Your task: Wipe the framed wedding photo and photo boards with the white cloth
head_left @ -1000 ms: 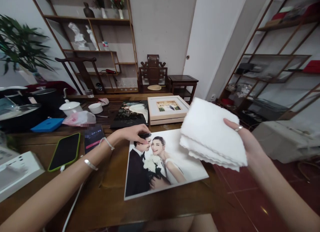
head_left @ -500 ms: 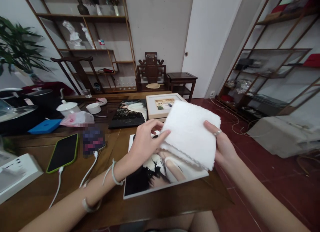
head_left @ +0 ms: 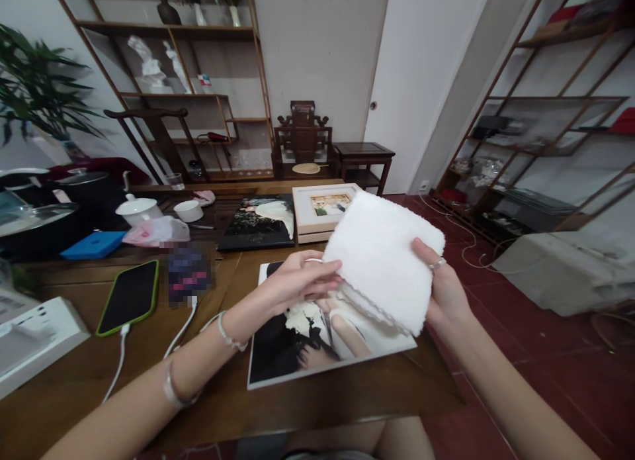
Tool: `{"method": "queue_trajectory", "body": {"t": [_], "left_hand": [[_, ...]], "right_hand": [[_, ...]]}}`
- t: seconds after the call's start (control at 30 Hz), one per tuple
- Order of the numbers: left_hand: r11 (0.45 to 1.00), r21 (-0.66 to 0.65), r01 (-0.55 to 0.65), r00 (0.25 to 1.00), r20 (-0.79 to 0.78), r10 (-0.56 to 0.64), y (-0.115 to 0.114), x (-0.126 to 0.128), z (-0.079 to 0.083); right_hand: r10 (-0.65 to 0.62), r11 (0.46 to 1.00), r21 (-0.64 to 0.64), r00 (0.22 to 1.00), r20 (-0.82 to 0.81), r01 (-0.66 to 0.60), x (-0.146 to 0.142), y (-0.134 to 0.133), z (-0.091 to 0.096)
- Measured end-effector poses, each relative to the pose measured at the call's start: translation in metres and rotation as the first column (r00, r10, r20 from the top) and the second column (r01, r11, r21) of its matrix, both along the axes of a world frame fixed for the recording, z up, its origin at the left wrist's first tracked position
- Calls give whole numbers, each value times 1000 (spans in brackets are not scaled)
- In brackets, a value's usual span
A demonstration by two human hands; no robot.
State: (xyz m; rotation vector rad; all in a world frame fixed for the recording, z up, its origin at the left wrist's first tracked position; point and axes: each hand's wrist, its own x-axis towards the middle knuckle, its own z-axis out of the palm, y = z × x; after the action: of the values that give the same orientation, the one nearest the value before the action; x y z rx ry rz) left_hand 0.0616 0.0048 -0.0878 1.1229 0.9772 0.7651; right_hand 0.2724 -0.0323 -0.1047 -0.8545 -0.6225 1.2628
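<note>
A folded white fluffy cloth (head_left: 384,255) is held up at a tilt between my two hands. At its left edge, my left hand (head_left: 302,278) pinches it, thumb on top and fingers underneath. My right hand (head_left: 444,284), wearing a ring, grips the right edge with the thumb over the face of the cloth. Below lies a large photo print (head_left: 282,351) with a white border, flat on the wooden table (head_left: 317,407). The cloth and my left hand hide its upper part.
Behind the print lie a dark photo panel (head_left: 238,231) and a framed picture (head_left: 301,212). To the left are a phone (head_left: 129,298) on a charging cable, a white power strip (head_left: 54,334), a blue box (head_left: 93,245), a white teapot (head_left: 137,208) and a black pot (head_left: 44,231).
My left hand has shifted slightly, its fingers now straighter and further under the cloth edge. The cloth has moved a little to the right with my right hand. The view has turned slightly.
</note>
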Motion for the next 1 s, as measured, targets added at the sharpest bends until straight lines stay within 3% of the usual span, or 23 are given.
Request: {"method": "queue_trajectory", "body": {"t": [0.07, 0.17, 0.33, 0.5, 0.63, 0.83, 1.0], "left_hand": [[994, -104, 36, 992, 125, -23, -1, 3, 1], [985, -163, 50, 982, 187, -19, -4, 8, 2], [992, -92, 82, 938, 343, -46, -14, 14, -2], [999, 17, 43, 954, 297, -46, -17, 16, -12], [994, 81, 78, 980, 175, -91, -19, 15, -12], [987, -73, 143, 935, 337, -111, -33, 22, -2], [990, -105, 91, 940, 337, -51, -41, 31, -11]], "right_hand": [[-9, 1000, 19, 1000, 3, 9, -2, 0, -2], [-35, 999, 42, 999, 5, 34, -4, -1, -2], [-16, 999, 46, 999, 44, 14, -3, -2, 2], [83, 996, -20, 996, 25, -83, -1, -6, 11], [74, 995, -60, 997, 7, -73, 0, -11, 17], [63, 998, -6, 998, 28, -63, 2, -13, 17], [56, 998, 36, 997, 59, -58, 3, -16, 26]]}}
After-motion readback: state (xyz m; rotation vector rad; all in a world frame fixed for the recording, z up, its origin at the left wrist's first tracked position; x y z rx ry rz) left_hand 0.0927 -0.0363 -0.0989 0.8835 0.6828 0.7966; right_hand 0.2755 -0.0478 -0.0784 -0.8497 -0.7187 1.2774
